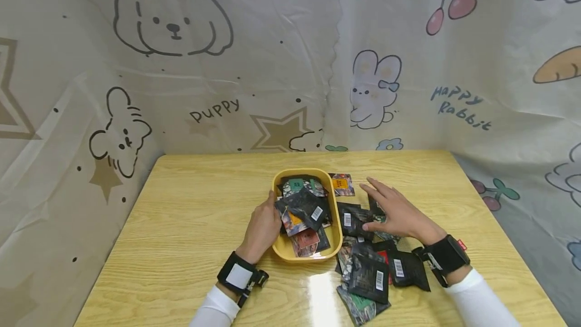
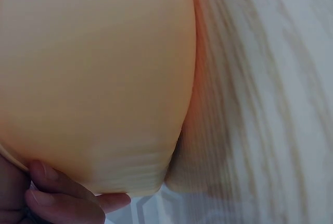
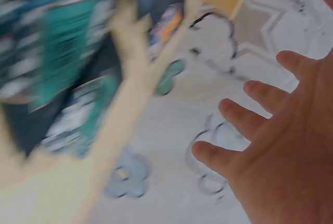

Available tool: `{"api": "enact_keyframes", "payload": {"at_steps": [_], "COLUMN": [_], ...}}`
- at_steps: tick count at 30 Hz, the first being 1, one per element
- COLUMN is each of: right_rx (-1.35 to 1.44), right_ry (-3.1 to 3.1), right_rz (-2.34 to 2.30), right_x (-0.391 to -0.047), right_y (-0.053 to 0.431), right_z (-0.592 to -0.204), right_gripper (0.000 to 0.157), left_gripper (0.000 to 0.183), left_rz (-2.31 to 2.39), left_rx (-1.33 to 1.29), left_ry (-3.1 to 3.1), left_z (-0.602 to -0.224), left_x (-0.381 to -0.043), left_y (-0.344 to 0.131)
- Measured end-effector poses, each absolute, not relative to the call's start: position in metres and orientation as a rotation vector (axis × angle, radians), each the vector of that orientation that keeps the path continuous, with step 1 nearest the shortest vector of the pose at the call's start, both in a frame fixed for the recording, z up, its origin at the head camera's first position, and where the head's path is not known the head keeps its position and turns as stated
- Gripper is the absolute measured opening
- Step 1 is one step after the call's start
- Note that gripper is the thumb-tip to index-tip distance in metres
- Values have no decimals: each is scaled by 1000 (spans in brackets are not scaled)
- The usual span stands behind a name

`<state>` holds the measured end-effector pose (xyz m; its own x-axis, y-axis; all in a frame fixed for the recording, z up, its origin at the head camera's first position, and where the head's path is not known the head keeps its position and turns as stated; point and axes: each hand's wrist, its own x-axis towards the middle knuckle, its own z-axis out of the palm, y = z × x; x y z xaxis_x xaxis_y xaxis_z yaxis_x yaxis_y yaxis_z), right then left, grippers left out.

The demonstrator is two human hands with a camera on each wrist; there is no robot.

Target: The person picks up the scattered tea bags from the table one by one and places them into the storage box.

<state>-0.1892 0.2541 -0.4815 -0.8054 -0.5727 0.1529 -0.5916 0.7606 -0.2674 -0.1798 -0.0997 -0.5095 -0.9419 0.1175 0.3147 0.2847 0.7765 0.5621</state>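
Note:
A yellow plastic container (image 1: 275, 252) stands on the table, partly filled with flat packets, some black with white labels and others with patterned fronts. My left hand (image 1: 262, 226) grips its left side near the rim. In the left wrist view, curled fingers (image 2: 65, 195) lie against the container's smooth outer wall (image 2: 99, 78). To the right, my right hand (image 1: 399, 213) hovers with spread fingers above loose packets and holds nothing. Beneath and in front of it lies a pile of black packets (image 1: 369, 279). A patterned packet (image 3: 65, 47) looks blurred in the right wrist view.
A packet with an orange label (image 1: 342, 184) lies behind the container's right corner. The wooden table (image 1: 190, 216) extends to both sides. A printed cloth (image 1: 272, 64) with cartoon animals hangs behind it and along its sides.

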Motion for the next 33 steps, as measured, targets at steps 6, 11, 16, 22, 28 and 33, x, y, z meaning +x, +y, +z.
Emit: {"api": "enact_keyframes", "payload": {"at_steps": [6,11,16,22,28,33], "right_rx": [933,898,856,851,856,863], "right_ry": [-2978,-3022,-3003,-3034,-2980,-2916], "right_rz": [493,461,347,341,299,309], "right_x": [-175,-170,-171,-171,-170,-168], "right_y": [278,283,286,281,276,281], "right_z": [-508,-519,-522,-518,-522,-525], "right_gripper": [95,79,68,62,51,44], "left_gripper": [48,47,47,48,48,47], "left_rz": [-917,-914,-920,-913,-920,-941], "left_rx": [-304,-299,-292,-294,-290,-282], "left_ry": [-2726,-2726,-2734,-2730,-2729,-2740], "left_z": [-509,-509,-511,-511,-510,-510], "left_x": [-181,-182,-182,-181,-181,-181], "left_y": [-101,-102,-101,-100,-100,-100]}}
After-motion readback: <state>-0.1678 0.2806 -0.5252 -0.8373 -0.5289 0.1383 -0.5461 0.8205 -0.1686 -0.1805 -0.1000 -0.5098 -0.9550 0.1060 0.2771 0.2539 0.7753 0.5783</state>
